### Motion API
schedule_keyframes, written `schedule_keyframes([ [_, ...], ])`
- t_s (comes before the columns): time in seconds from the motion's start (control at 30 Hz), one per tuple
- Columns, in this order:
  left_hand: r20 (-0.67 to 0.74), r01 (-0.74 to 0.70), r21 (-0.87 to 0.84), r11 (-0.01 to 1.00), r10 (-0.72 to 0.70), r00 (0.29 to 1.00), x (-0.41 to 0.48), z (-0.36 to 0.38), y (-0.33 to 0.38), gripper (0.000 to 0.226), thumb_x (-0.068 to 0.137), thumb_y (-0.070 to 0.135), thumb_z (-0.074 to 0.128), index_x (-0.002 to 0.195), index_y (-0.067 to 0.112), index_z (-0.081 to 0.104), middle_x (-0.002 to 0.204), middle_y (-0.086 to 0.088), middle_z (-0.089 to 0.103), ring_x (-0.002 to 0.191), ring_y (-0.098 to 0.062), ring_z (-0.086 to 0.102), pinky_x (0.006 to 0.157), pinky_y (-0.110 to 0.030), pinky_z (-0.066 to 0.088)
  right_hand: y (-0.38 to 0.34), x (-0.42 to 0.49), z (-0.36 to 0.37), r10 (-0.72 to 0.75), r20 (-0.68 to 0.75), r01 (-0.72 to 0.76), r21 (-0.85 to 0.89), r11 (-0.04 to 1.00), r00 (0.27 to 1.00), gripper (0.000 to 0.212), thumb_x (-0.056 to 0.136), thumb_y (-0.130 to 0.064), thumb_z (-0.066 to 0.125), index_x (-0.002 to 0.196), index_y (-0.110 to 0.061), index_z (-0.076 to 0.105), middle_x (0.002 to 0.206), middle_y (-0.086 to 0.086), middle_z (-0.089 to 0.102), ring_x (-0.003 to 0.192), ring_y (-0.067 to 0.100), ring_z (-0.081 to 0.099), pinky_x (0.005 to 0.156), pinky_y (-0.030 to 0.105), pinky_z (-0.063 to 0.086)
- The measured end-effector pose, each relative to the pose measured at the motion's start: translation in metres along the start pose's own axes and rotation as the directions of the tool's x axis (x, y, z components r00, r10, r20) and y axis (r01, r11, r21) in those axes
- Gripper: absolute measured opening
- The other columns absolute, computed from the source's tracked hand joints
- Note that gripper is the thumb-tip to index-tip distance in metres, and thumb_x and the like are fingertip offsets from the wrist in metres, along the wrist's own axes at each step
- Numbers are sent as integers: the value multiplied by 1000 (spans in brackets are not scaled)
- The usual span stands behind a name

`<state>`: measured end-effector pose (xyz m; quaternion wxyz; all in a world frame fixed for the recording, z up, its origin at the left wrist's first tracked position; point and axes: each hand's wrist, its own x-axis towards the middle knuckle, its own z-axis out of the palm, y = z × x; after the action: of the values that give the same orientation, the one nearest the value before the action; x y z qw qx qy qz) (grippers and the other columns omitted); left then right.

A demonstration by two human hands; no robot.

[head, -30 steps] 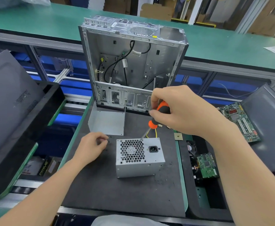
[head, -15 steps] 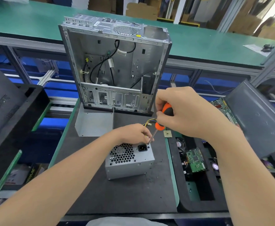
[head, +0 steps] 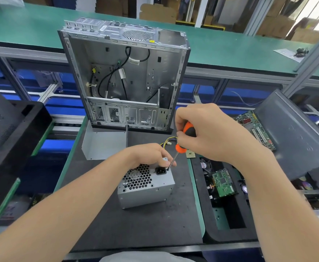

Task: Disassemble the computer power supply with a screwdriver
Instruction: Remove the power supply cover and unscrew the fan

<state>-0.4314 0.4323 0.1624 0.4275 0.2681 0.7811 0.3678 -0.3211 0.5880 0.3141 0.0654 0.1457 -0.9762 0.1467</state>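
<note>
Broadly, a black mat (head: 136,224) covers the work surface. An open computer case (head: 136,72) stands upright at its far edge, its bare interior facing the camera.

Both forearms reach in from the near corners and meet over the middle of the mat. There the power supply (head: 147,191) sits, a grey metal box with its honeycomb fan grille facing up and toward the viewer.

The left hand (head: 147,156) lies on the box's far upper edge. Its fingers curl down over that edge and hold the unit, with the fingertips just beside the tool's shaft.

The right hand (head: 211,133) is raised above and to the right, wrist bent. Its fingers wrap the orange-and-black handle of the screwdriver (head: 180,148).

The thin shaft slants down and left. Its tip rests on the box just right of the black power socket (head: 161,171).
</note>
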Motion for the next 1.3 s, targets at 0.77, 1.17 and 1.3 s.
schedule_keyframes([
  [0.77, -5, -66, -47, 997, 66, 998, 2, 2, -8, 18, 96, 20, 64, 96, 32, 78, 109, -12, 73, 93, -18, 62, 92, -35, 47, 0, 5, 0, 27, 45, -26, -29, 999, 999, 17, 87, -21, 67, 82, -28, 53, 78, -13, 59, 83, 5, 51, 75, 43, 53],
  [1.17, 71, -137, -61, 989, 141, 987, -6, -1, -11, 25, 94, 12, 66, 109, 30, 72, 123, 8, 63, 97, 2, 58, 82, -21, 43, -25, 28, 16, -41, 78, 55, -182, 982, 996, 12, 104, -32, 51, 103, -20, 48, 93, 1, 60, 91, 32, 58, 77, 44, 52],
  [1.3, 65, -131, -76, 988, 136, 989, -3, -1, -15, 27, 94, 6, 64, 114, 22, 72, 110, 31, 64, 96, 14, 58, 78, -14, 41, -10, 30, 1, -70, 189, 73, -10, 997, 979, 18, 99, -24, 65, 111, -27, 52, 98, -4, 55, 89, 16, 53, 81, 40, 50],
])
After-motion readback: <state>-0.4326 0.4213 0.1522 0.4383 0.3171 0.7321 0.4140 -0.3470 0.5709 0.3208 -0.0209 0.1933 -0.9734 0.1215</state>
